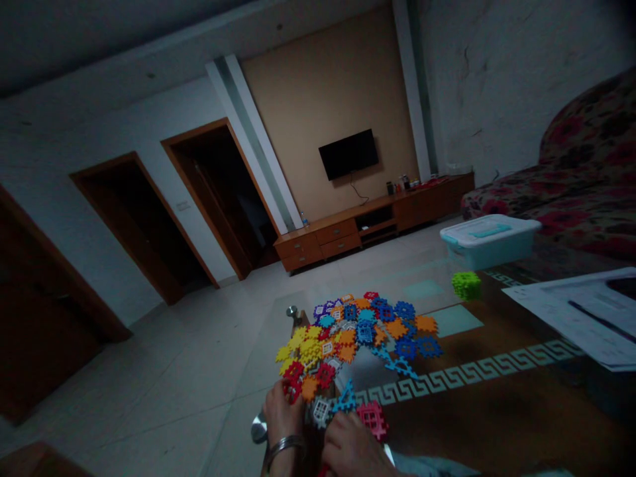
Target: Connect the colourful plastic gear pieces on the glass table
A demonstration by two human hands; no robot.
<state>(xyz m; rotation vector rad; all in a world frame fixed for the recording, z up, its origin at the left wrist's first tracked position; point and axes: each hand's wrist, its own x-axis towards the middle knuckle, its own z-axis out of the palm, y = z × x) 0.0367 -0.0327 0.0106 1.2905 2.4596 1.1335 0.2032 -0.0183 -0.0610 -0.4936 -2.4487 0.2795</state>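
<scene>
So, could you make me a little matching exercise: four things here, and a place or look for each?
1. Left hand
2. Lime-green block
3. Television
4. Pinkish-red piece

A. On the tan wall
B. Beside the right hand
C. Bracelet at its wrist
D. Near the lidded box

Pairs: 1-C, 2-D, 3-A, 4-B
</scene>
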